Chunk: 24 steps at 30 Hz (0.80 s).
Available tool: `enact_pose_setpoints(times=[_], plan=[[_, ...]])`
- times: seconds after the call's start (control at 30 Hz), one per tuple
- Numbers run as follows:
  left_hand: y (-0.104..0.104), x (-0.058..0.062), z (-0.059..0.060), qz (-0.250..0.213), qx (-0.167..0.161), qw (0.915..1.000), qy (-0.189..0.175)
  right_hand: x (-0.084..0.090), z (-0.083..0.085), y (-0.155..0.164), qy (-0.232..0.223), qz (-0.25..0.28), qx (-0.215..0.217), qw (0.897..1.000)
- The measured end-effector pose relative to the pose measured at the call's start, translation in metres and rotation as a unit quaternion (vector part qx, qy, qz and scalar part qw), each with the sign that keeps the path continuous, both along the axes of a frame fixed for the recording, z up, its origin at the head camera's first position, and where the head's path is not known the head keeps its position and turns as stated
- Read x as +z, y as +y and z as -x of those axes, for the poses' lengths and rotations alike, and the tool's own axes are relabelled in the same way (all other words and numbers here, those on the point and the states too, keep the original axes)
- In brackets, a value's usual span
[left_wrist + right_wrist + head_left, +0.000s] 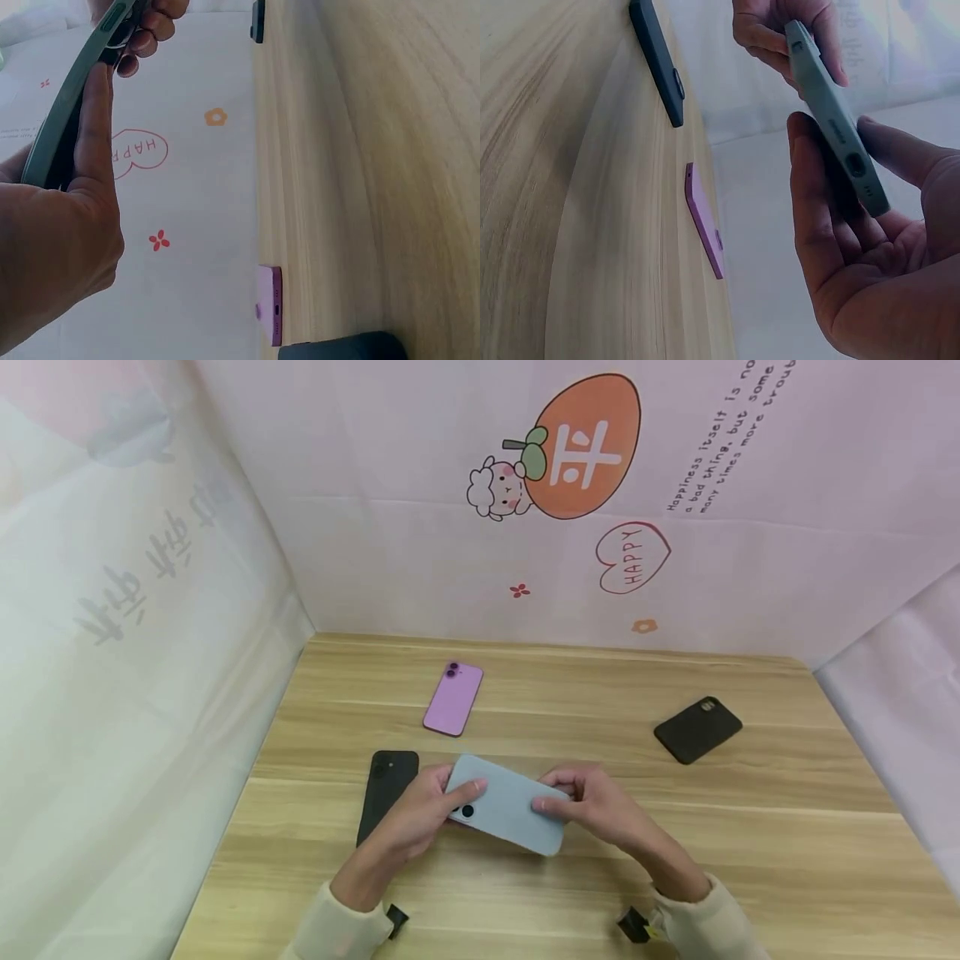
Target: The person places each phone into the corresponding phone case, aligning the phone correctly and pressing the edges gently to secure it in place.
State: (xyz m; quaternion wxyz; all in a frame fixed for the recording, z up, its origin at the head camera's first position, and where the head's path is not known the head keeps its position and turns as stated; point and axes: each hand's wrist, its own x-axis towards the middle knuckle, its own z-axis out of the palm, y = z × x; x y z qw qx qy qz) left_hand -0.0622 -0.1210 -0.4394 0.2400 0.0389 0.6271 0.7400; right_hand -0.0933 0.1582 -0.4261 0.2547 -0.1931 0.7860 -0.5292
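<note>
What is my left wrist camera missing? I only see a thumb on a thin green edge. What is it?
Observer: A light blue phone case, held flat above the table by the left hand and right hand.
Operator: Is anything under it?
Observer: No, but a black phone lies just left of it.
Operator: Any more phones?
Observer: A purple phone behind it, and a black case far right.
</note>
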Motion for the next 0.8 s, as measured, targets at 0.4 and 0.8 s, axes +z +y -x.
enact_pose_setpoints(times=[0.4,0.8], plan=[[0.001,-0.001,0.001,0.033,-0.052,0.998,0.009,-0.003,-0.006,-0.01,0.012,-0.02,0.008,1.0],[0.002,-0.003,0.004,-0.034,0.031,0.9989,-0.007,-0.001,-0.008,-0.015,-0.034,0.033,-0.098,0.994]])
